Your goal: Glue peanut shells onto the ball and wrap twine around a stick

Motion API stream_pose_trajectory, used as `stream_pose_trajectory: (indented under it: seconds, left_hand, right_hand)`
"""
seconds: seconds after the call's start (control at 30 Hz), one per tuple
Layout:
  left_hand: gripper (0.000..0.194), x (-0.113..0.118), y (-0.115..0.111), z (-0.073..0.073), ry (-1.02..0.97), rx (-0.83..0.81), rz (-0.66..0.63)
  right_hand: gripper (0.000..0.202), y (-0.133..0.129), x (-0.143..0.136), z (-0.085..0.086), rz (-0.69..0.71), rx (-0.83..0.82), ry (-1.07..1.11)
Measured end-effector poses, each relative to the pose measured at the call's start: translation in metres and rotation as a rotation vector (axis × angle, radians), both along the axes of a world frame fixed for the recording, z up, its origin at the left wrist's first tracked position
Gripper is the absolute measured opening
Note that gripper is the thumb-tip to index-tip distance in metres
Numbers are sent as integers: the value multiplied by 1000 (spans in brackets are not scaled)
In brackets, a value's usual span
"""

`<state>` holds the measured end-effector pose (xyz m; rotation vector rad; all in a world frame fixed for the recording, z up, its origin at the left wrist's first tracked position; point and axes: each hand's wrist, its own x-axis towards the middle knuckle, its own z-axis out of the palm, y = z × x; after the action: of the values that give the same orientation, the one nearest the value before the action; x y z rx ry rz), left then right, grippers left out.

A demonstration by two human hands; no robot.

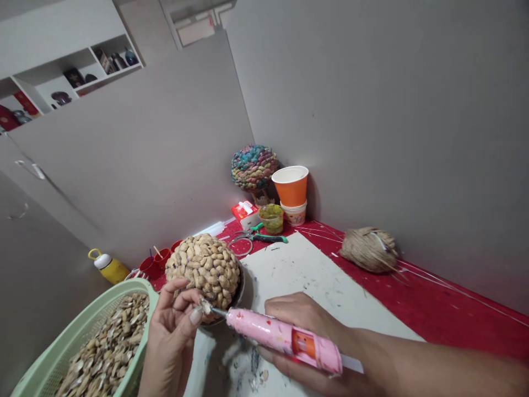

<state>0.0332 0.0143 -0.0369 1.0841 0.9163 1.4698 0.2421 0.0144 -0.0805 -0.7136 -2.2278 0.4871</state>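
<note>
My left hand (177, 322) pinches a small peanut shell (205, 306) between thumb and fingers. Wrapped round a pink glue gun (268, 331), my right hand (306, 325) holds its nozzle against that shell. Just behind the fingers, a ball covered in peanut shells (206, 264) rests in a dark bowl (241, 286). A glue stick sticks out of the gun's rear end. To the left of my left hand, a green basket (151, 295) holds many loose shells (109, 342).
A pale board (314, 275) lies on the red tabletop (438, 298). Farther back stand an orange cup (291, 187), a colourful ball (254, 168), green-handled pliers (268, 238) and a tissue pack (247, 212). Twine (367, 250) lies right; a yellow bottle (111, 268) stands left.
</note>
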Motion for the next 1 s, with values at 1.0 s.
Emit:
stream_pose_trajectory:
  seconds: [1.0]
  left_hand:
    - [49,1,-3,-6,90,-5,-20]
  right_hand:
    - [26,0,-2,-1,3,5,55]
